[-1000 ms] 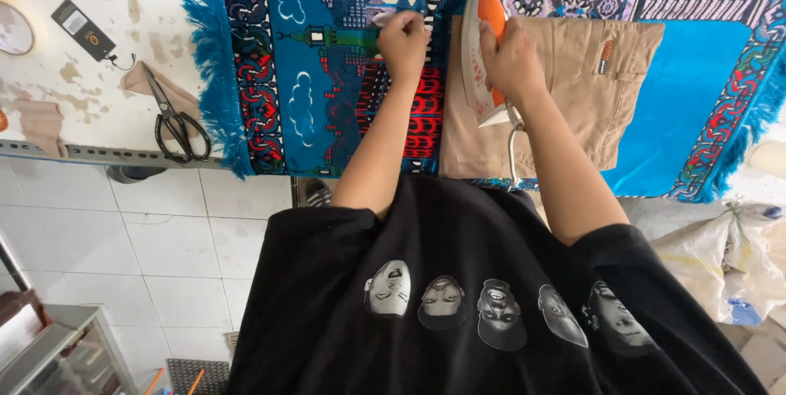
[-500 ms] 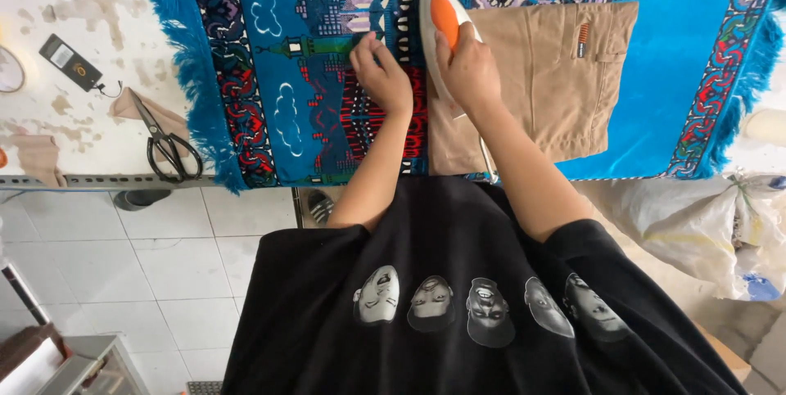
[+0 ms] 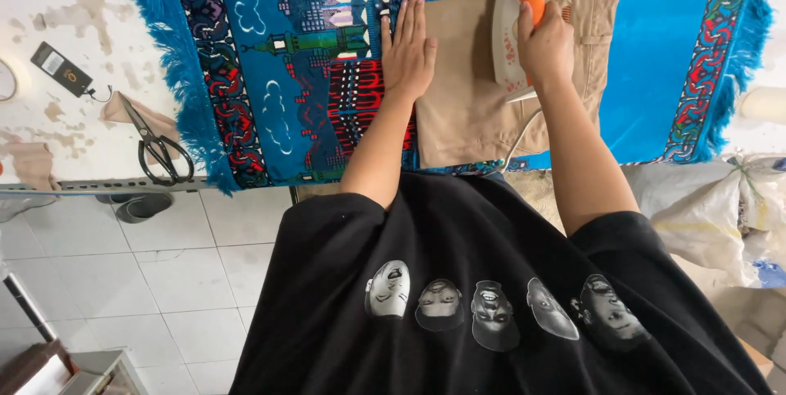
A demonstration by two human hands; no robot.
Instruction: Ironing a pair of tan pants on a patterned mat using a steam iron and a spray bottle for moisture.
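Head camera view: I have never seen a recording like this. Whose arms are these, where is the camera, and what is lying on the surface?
The camera sits on a person's head and looks down, so the black printed T-shirt and both bare arms are their own. The right hand grips the orange handle of a white clothes iron on a folded tan cloth garment. The left hand lies flat on that garment's left edge. Underneath is a blue patterned fringed rug on a stained white table, with black scissors to the left.

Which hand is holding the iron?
The right hand, closed around the iron's orange handle; the left hand lies flat on the tan garment.
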